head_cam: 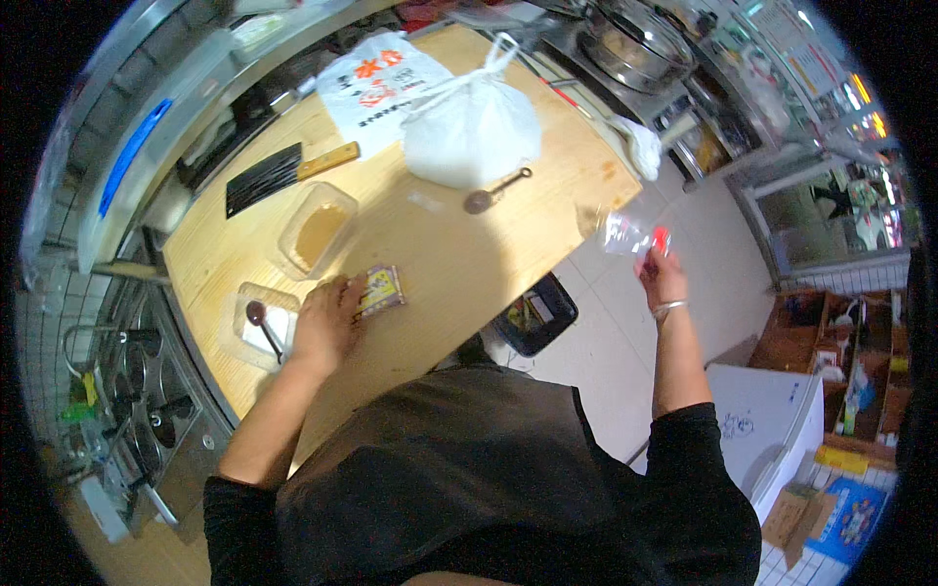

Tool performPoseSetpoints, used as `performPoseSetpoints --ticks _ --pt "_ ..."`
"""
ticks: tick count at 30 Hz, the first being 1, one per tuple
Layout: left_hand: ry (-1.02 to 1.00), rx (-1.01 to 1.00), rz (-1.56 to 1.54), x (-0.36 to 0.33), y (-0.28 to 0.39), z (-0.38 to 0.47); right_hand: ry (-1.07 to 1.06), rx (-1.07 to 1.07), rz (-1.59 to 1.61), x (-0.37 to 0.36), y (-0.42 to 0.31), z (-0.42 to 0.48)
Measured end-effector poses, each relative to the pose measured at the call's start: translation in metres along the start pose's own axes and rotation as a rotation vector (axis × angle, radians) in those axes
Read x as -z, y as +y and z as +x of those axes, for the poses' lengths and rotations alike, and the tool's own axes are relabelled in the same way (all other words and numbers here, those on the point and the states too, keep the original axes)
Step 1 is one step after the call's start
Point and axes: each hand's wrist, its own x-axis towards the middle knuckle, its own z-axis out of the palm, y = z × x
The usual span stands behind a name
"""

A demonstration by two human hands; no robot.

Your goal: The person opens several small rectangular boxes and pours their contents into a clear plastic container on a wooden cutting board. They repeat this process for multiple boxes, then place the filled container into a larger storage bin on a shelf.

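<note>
My left hand [330,322] rests on a small yellow and purple packet [379,291] on the wooden table [447,256]; whether its fingers grip it is unclear. Past the table's right edge, my right hand [661,278] holds a clear plastic bag [621,233] with a red part, blurred. Beside my left hand lies a plastic tub [249,337] of white contents with a dark spoon [256,313] in it. Farther back is a tub of tan powder [316,231]. A cleaver [267,176] with a wooden handle, a tied white plastic bag [473,135] and a dark measuring spoon [480,201] lie beyond.
A printed plastic bag [377,88] lies at the table's back. A black bin [542,315] stands on the floor below the near edge. A steel pot [637,44] is at the back right. A white chest [769,417] and wooden shelves [791,329] stand to the right.
</note>
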Motion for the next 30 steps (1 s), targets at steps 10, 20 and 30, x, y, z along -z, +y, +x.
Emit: performPoseSetpoints --ticks 10,20,30 --pt "0.093 -0.065 0.075 0.023 0.016 0.001 0.517 -0.305 -1.243 0.078 0.244 -0.019" --pt "0.128 0.108 -0.682 0.042 0.008 -0.054 -0.984 0.396 -0.553 -0.195 0.010 -0.077" --pt "0.297 0.398 -0.961 -0.018 0.017 -0.151 -1.089 1.069 -1.362 -0.429 0.084 -0.061"
